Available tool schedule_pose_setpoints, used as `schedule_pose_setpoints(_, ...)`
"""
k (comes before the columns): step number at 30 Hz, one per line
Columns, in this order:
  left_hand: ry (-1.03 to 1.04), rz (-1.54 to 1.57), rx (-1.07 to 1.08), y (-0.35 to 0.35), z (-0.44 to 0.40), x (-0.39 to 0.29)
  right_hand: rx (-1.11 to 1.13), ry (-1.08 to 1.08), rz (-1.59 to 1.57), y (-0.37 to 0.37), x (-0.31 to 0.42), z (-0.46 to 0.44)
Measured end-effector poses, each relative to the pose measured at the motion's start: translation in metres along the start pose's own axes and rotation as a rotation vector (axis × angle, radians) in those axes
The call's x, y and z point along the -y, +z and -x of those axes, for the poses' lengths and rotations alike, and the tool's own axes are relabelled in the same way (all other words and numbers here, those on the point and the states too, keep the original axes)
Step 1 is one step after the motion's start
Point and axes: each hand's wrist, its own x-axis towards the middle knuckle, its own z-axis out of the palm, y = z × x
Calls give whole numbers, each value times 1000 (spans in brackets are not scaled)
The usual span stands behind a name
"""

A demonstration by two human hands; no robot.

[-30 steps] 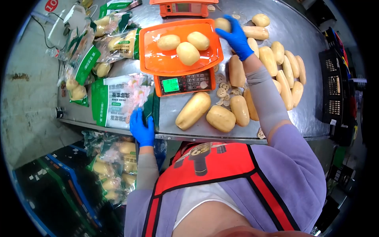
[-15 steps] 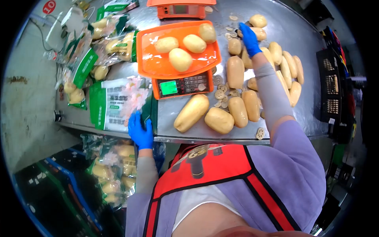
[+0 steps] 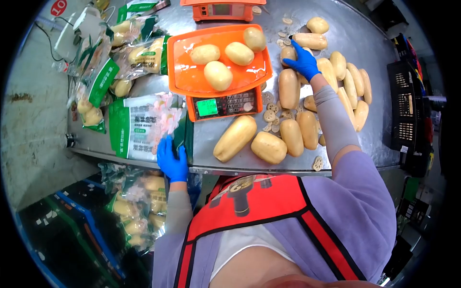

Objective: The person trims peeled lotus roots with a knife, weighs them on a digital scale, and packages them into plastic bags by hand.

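My left hand (image 3: 173, 161), in a blue glove, rests with fingers apart at the lower right edge of a flat green and white printed bag (image 3: 144, 127). My right hand (image 3: 304, 62), also blue-gloved, reaches among loose lotus root pieces with thumb and forefinger spread. A short lotus root piece (image 3: 287, 54) lies between that thumb and forefinger; I see no closed grip on it. Just beyond the fingertips is a longer lotus root (image 3: 311, 41). On the orange tray (image 3: 185, 79) of a digital scale (image 3: 225, 106) sit several lotus root pieces, its green display lit.
Filled bags of lotus root (image 3: 144, 56) crowd the table's left side. A second orange scale (image 3: 223, 10) stands at the back. Lotus root slices (image 3: 270, 116) lie scattered mid-table. Below the front edge are more filled bags (image 3: 139, 206). A black crate (image 3: 403, 103) stands at right.
My right hand has drawn back slightly toward me, its thumb and forefinger now spread around the short lotus root piece. My left hand stays at the bag.
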Motion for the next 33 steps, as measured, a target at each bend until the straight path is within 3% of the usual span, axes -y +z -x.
schedule_pose_setpoints(1, 4, -7, -2, 0, 0, 0, 46, 71, 69, -4, 9, 0)
schedule_pose_setpoints(4, 6, -5, 4, 0, -1, -2, 50, 23, 235, 0, 19, 1)
schedule_pose_setpoints(9, -7, 2, -6, 1, 1, 1, 161, 143, 246, 0, 17, -8)
schedule_pose_setpoints(11, -12, 3, -12, 2, 0, 0, -30, 60, -73, 1, 8, -4)
schedule_pose_setpoints(12, -10, 9, -17, 1, 1, 1, -29, 57, -73, -2, 13, 1)
schedule_pose_setpoints(14, -8, 15, -17, 0, 2, 1, -23, -112, -948, -20, 33, 20)
schedule_pose_setpoints(22, -11, 2, -12, 1, 2, 1, 75, -220, -1279, -44, 104, 70)
schedule_pose_setpoints(24, -6, -10, -11, 1, 1, 0, 161, -289, -1492, -39, 116, 75)
schedule_pose_setpoints(33, 9, -25, -23, -10, -5, -12, 329, -267, -1654, -28, 169, 105)
